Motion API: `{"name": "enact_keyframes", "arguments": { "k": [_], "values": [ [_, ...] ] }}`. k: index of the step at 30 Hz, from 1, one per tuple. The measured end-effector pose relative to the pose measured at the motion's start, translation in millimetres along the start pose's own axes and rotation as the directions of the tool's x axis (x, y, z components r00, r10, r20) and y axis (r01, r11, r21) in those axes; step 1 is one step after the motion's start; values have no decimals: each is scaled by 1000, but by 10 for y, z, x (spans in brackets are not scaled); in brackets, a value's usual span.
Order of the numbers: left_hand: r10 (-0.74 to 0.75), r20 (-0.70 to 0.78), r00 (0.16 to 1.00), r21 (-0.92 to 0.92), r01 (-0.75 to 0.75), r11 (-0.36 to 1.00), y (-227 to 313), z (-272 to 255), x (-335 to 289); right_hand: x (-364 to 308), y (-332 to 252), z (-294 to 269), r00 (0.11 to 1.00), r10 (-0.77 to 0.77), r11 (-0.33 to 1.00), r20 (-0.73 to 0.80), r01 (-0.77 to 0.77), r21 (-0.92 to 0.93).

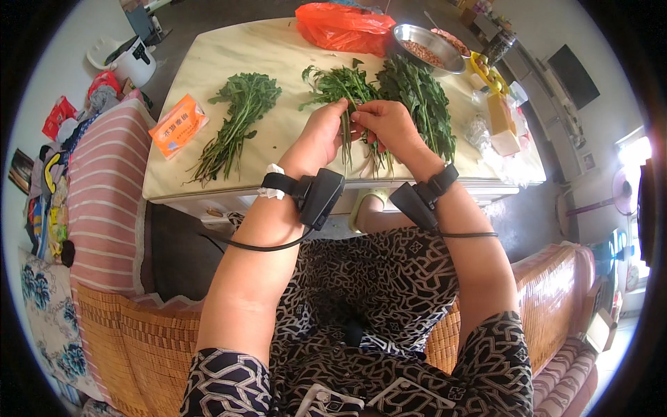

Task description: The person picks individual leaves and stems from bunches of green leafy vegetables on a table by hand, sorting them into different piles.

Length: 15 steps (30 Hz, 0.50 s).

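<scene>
My left hand (325, 133) and my right hand (390, 126) are close together over the front part of a pale marble-patterned table (285, 156). Between them, thin green stems of a leafy vegetable (346, 132) hang down, pinched in my left fingers. The fingertips of my right hand are closed at the same stems. Just beyond my hands lies a loose heap of leafy greens (340, 82), its pale stem ends showing below my right hand. A darker bunch of greens (420, 97) lies to the right, and another bunch (243, 115) lies apart on the left.
An orange-and-white packet (179, 126) lies at the table's left edge. Along the back are a red plastic bag (344, 28) and a steel bowl (455, 64) of small brown nuts or beans. To the right stand a yellow fruit basket (495, 82), a carton (503, 126) and clear plastic.
</scene>
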State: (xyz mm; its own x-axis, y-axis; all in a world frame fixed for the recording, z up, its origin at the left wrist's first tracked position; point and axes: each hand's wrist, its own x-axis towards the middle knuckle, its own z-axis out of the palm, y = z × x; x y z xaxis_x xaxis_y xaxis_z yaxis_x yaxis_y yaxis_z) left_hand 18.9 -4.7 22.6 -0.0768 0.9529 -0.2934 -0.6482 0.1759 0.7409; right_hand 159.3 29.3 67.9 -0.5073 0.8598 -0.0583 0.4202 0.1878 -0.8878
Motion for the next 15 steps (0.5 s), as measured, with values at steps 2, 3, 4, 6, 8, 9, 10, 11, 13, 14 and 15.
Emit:
{"name": "enact_keyframes", "arguments": {
  "k": [2, 3, 4, 6, 8, 9, 10, 11, 13, 14, 15],
  "values": [
    [2, 10, 1000, 28, -2, 1000, 3, -3, 0, -2, -23, -4, 999, 32, 999, 40, -32, 2],
    [3, 7, 1000, 51, -3, 999, 18, 10, -19, -7, -36, 3, 998, 38, 999, 50, -38, -6],
    [4, 4, 1000, 74, -4, 997, 28, 22, -37, -15, -55, 17, 997, 45, 999, 61, -44, -14],
    [58, 2, 998, 201, -57, 978, 17, 21, -38, -24, -64, 34, 998, 16, 999, 64, -13, -42],
    [114, -5, 994, 259, -108, 960, 20, 16, -24, -24, -69, 46, 997, -56, 995, 54, 61, -82],
    [140, -14, 990, 253, -132, 959, 25, 20, -17, -28, -75, 45, 997, -62, 995, 34, 65, -74],
    [166, -24, 986, 247, -155, 957, 31, 20, -11, -33, -88, 39, 998, -68, 995, 15, 69, -67],
    [192, -35, 981, 241, -179, 954, 39, 13, -10, -38, -105, 38, 997, -74, 996, -4, 73, -59],
    [149, -54, 987, 316, -125, 941, 151, 49, -104, -38, -105, 26, 996, -73, 996, -44, 71, -48],
    [133, -75, 988, 345, -99, 933, 181, 75, -140, -31, -70, -3, 996, -75, 997, -47, 74, -33],
    [120, -97, 988, 374, -76, 924, 206, 77, -158, -25, -65, -18, 996, -80, 997, -48, 80, -18]
  ]
}}
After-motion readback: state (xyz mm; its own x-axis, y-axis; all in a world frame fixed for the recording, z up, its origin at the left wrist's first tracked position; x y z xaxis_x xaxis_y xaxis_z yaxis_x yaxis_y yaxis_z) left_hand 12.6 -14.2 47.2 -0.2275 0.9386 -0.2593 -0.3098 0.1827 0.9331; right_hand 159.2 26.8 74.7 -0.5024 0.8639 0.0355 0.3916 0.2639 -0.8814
